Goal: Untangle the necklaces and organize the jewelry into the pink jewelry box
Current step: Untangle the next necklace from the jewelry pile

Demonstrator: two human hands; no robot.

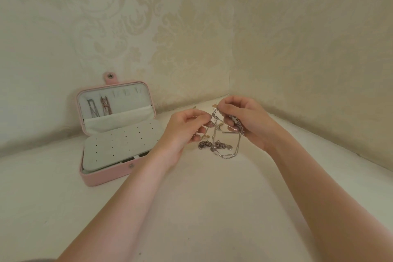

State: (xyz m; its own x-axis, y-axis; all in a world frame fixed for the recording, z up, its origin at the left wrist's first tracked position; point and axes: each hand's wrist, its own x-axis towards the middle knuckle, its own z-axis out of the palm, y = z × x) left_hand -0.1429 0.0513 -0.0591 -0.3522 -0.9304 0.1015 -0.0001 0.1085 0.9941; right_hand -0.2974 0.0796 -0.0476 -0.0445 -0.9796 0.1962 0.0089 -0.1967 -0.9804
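Home interior, damask wallpaper (191, 27) on both walls, white tabletop (191, 208) in corner

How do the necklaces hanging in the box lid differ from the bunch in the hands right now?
The two lid necklaces hang apart, straight and separate inside the pink jewelry box; the held bunch is knotted together. The lid necklaces are untouched, while the left hand and right hand both pinch the bunch, its lower loops drooping to the white surface. Both are thin metal chains.
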